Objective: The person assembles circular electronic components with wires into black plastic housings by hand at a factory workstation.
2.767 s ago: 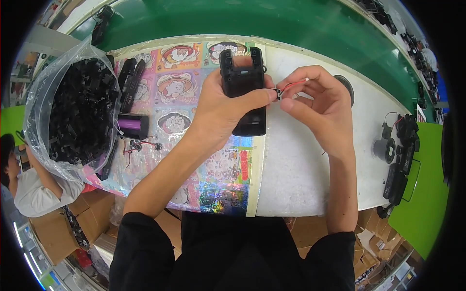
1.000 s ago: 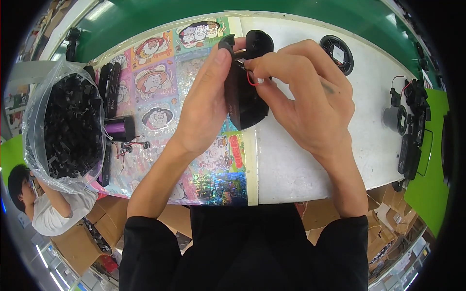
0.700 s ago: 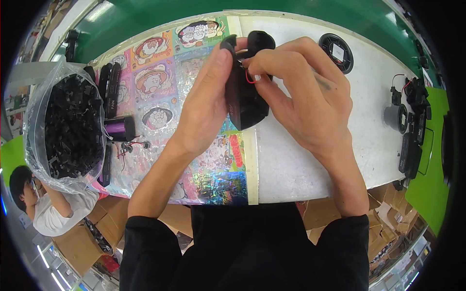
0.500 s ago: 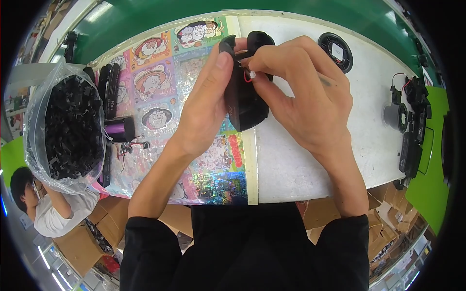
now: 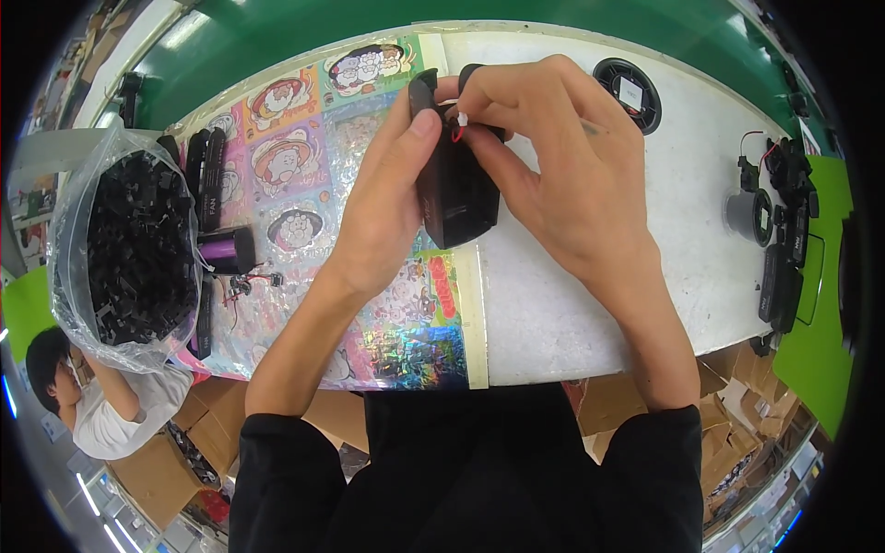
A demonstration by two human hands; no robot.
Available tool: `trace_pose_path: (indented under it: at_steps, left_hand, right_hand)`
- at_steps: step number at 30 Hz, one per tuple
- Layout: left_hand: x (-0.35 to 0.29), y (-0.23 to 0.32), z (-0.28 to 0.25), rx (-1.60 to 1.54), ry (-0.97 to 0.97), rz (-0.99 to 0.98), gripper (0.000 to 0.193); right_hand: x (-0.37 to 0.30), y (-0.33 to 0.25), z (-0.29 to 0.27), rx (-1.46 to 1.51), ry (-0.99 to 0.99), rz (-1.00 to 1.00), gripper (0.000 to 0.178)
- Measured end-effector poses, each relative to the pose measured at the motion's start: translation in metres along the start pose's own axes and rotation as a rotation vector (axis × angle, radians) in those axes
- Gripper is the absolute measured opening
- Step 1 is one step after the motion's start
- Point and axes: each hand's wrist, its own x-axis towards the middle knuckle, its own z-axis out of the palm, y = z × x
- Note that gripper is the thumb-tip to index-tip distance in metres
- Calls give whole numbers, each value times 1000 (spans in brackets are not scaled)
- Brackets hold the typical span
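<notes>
A curved black plastic housing, apparently a handheld fan's shell, is held tilted over the table in front of me. My left hand wraps its left side, thumb along the edge and fingers behind. At the upper part of the shell, my right hand pinches with thumb and index finger at a small white connector. A short red wire loops below that connector. The fingertips partly hide the inside of the shell and where the wire leads.
At left stands a clear bag full of small black parts, beside black fan shells, a purple cylindrical cell and a wired small board. A round black fan part lies far right; black assemblies line the right edge. A person sits at left.
Both hands and the housing have shifted slightly left. The white connector has moved up and left with the right fingertips, and its red wire loop now sits lower beside them.
</notes>
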Motion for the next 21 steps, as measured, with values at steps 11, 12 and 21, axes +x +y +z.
trace_pose_path:
  at_steps: [11,12,21]
  left_hand:
    - [3,-1,-5,-210,10,-108,41]
    - [3,-1,-4,-200,17,-120,41]
    - [2,0,-8,-268,-68,-143,41]
  right_hand:
    - [4,2,-4,-58,-7,-22,29]
    - [4,2,-5,-58,-8,-23,29]
    - [7,2,-12,69,-48,23,25]
